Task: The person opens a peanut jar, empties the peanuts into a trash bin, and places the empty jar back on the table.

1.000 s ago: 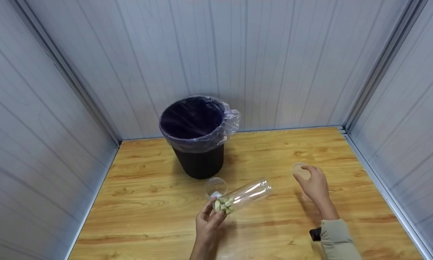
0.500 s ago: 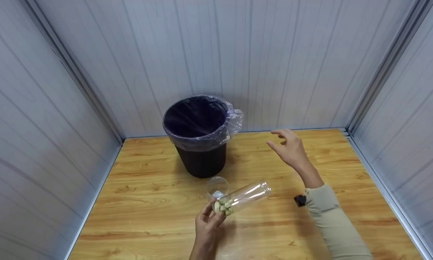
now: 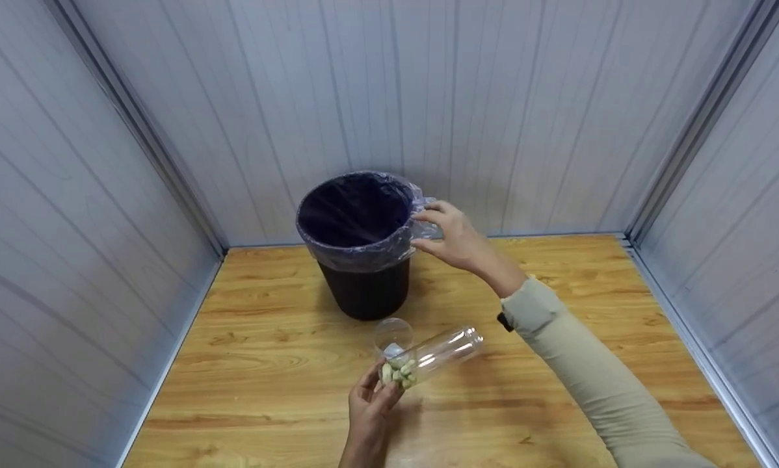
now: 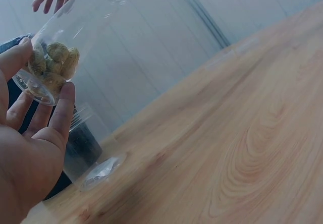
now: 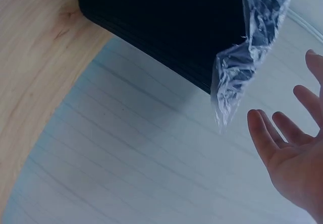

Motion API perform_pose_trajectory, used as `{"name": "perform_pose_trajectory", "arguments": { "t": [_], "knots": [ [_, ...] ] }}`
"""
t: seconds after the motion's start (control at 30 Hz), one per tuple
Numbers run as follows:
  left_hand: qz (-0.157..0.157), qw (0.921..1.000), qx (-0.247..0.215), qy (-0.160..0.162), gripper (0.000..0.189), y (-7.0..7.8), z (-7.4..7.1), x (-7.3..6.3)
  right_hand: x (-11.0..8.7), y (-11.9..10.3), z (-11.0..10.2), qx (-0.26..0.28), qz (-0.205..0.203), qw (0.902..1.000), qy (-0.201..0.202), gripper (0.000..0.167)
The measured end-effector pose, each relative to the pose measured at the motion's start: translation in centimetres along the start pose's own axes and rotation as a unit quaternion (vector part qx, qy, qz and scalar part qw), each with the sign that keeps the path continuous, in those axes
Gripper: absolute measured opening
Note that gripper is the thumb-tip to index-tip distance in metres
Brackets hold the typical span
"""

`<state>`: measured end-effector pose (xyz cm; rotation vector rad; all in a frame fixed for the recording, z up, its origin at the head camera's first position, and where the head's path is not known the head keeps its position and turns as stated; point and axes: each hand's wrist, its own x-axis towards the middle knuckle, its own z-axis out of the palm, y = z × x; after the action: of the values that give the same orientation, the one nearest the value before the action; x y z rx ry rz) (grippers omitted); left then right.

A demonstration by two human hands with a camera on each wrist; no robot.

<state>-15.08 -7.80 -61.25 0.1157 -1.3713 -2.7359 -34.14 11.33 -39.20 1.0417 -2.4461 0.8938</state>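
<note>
My left hand grips the bottom end of a clear plastic jar, which tilts up to the right. Several tan, nut-like pieces lie at its bottom end. Behind it a second clear jar stands on the wooden table, with a white packet at its base. My right hand is at the right rim of a black trash bin, thumb and fingers curved apart beside the loose bag edge. In the right wrist view several fingers show; whether the thumb pinches something clear, I cannot tell.
A dark purple bag lines the bin, its crumpled edge hanging over the right side. Pale panel walls enclose the wooden table at the back and both sides.
My right hand has moved left and away from me, from a round clear piece over the right of the table to the bin's rim. My left hand and its jar have barely moved.
</note>
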Motion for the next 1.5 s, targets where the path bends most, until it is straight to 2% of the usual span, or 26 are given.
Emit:
{"name": "perform_pose_trajectory", "arguments": {
  "t": [0.17, 0.33, 0.43, 0.6, 0.8, 0.93, 1.13, 1.33, 1.5],
  "knots": [
    [0.003, 1.0, 0.005, 0.0, 0.059, 0.0, -0.1, -0.1, 1.4, 0.0, 1.2, -0.042, 0.035, 0.9969, -0.056, 0.051],
    [0.016, 0.9999, 0.003, 0.001, 0.053, -0.1, -0.3, -0.1, 1.7, 0.5, 2.0, -0.065, 0.049, 0.9937, -0.077, 0.041],
    [0.022, 0.9997, -0.003, -0.002, 0.052, 0.0, -0.4, -0.1, 1.6, 0.9, 2.4, -0.065, 0.037, 0.9954, -0.06, 0.033],
    [0.026, 0.9997, -0.002, -0.003, 0.053, 0.3, -0.5, 0.0, 1.5, 1.6, 3.2, -0.058, 0.008, 0.9983, -0.006, 0.025],
    [0.037, 0.9992, -0.006, -0.011, 0.053, 1.3, -0.6, 0.0, 1.3, 2.3, 4.3, -0.041, -0.029, 0.9974, 0.053, 0.02],
    [0.065, 0.9974, -0.016, -0.028, 0.049, 2.7, -0.5, 0.0, 0.9, 2.7, 4.9, -0.026, -0.036, 0.9949, 0.09, 0.018],
    [0.14, 0.9887, -0.038, -0.036, 0.037, 5.8, 0.4, 0.6, 0.5, 3.0, 5.7, -0.002, -0.041, 0.9916, 0.123, 0.02],
    [0.188, 0.9815, -0.025, -0.023, 0.04, 10.1, 1.5, 2.0, 0.3, 3.0, 6.3, 0.009, -0.037, 0.9876, 0.152, 0.022],
    [0.214, 0.9766, 0.006, 0.018, 0.041, 13.0, 1.7, 3.4, 0.1, 3.2, 6.6, 0.028, -0.029, 0.9858, 0.163, 0.022]
  ]
}}
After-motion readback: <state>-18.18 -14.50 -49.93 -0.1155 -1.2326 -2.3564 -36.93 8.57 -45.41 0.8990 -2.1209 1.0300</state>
